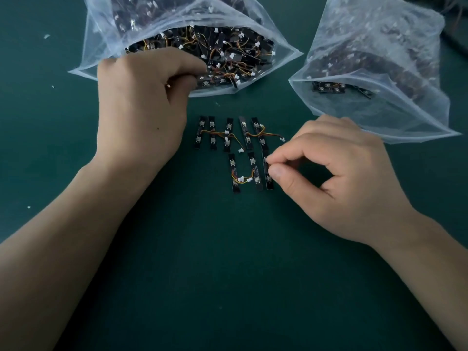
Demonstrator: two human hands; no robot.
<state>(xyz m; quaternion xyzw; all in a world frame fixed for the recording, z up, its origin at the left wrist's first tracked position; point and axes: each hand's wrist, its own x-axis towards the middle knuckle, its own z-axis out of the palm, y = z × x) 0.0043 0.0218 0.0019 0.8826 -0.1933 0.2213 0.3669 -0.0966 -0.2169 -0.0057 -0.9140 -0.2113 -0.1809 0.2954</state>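
Black strip [268, 173] lies last in the second row on the green tabletop [228, 262]. The right hand [336, 178] has thumb and forefinger in a closed grip on it. Left hand [144, 97] is curled in the bag [101, 34] mouth, hold unclear. Risk: loose wires [236, 180] of neighbouring strips [228, 133] could snag and drag the rows askew.

Deep teal-green counter [228, 274], plain all over. On it, black strips [229, 134] dotted with pale silvery buttons [202, 123], and the end strip [268, 173] is just as black. Thin orange, yellow and red wires [215, 132] run to white plugs [282, 139]. At eleven o'clock, a clear bag [106, 41] with a bluish haze, packed black with orange flecks. At two o'clock, the second bag [379, 46], same milky blue. White specks [46, 36] at ten o'clock.
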